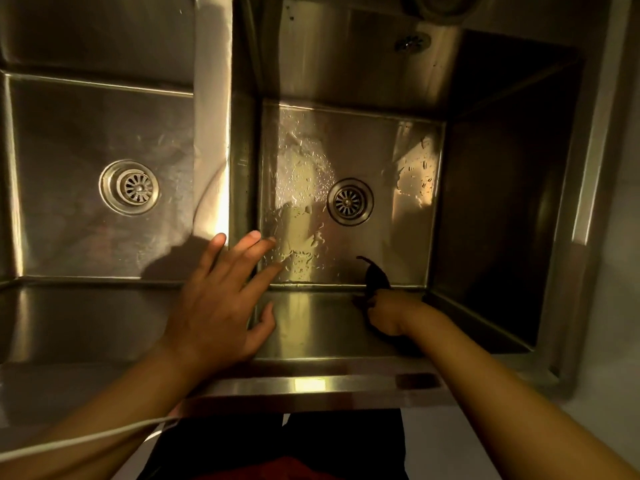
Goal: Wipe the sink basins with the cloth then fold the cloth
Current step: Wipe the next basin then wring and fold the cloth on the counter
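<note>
A steel double sink fills the view. The right basin [381,143] has a wet floor with water drops and a round drain [349,201]. The left basin [79,140] looks dry and has its own drain [130,187]. My right hand [388,315] grips a dark cloth [375,273] low against the near wall of the right basin, and a corner of the cloth sticks up above my fist. My left hand [216,303] hovers with spread fingers over the near end of the divider [213,133] between the basins, holding nothing.
The sink's front rim [311,384] runs across the bottom of the view. A white cable [86,438] crosses my left forearm. An overflow fitting [412,41] sits on the right basin's far wall. The right wall of that basin lies in deep shadow.
</note>
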Available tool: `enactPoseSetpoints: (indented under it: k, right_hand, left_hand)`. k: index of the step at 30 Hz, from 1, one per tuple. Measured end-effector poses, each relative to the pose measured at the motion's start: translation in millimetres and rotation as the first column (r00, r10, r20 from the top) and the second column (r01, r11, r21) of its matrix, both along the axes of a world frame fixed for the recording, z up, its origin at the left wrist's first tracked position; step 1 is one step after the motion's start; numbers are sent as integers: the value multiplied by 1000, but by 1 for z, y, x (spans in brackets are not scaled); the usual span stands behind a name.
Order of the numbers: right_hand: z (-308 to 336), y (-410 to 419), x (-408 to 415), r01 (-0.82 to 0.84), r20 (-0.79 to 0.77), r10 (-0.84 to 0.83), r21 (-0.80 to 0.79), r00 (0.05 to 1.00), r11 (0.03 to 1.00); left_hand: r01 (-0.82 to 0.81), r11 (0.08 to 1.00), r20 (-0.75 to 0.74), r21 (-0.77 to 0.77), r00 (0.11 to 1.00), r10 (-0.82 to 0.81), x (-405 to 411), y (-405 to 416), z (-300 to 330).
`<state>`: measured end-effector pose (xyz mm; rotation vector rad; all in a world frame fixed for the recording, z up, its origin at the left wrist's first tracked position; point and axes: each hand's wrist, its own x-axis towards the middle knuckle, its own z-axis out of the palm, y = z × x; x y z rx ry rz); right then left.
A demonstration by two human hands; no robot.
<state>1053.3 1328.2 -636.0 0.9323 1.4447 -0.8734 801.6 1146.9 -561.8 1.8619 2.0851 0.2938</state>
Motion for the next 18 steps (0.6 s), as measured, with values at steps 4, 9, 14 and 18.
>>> enactPoseSetpoints:
  k: [4,9,14,18]
  right_hand:
    - [32,-38,-55,-161,-175,149,-53,973,986]
    - [46,-87,-133,-206,-485,133,-99,864,974]
    - [14,-85,-136,-84,-474,-19,-194,880,977]
    - [-9,-41,-80,11,-333,-69,-172,941,985]
  left_hand:
    - [-4,1000,12,5,1000,4,0,1,2]
    - [-3,1000,30,12,1000,3,0,0,3]
    - [10,999,28,-31,1000,-9,0,-2,4]
    - [-31,997,38,-71,999,34,5,2,9]
